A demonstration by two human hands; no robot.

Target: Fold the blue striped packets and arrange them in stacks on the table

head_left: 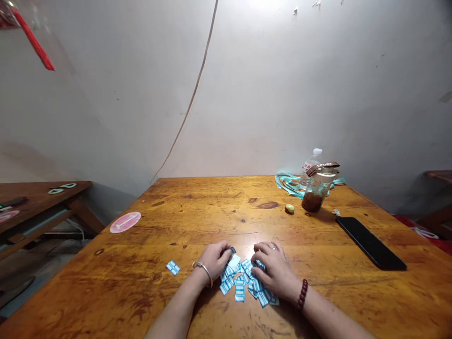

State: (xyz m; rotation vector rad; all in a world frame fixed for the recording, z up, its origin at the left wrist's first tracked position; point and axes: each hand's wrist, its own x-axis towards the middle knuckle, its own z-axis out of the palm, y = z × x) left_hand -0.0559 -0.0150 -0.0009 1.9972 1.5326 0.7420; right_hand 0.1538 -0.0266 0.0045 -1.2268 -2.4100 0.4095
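Several small blue-and-white striped cards lie in a loose, overlapping heap near the front middle of the wooden table. My left hand, with a silver bangle at the wrist, is at the heap's left side, its thumb and fingers closed around a small dark-edged piece. Over the right side of the heap rests my right hand, fingers spread and curved on the cards; it wears a ring and a dark red bead bracelet. One separate blue-and-white card lies to the left of my left hand.
A black phone lies at the right. Behind it stand a brown-strapped cup with dark liquid and a clear bottle, beside a turquoise strap and a small yellowish-green object. A pink round sticker marks the left edge.
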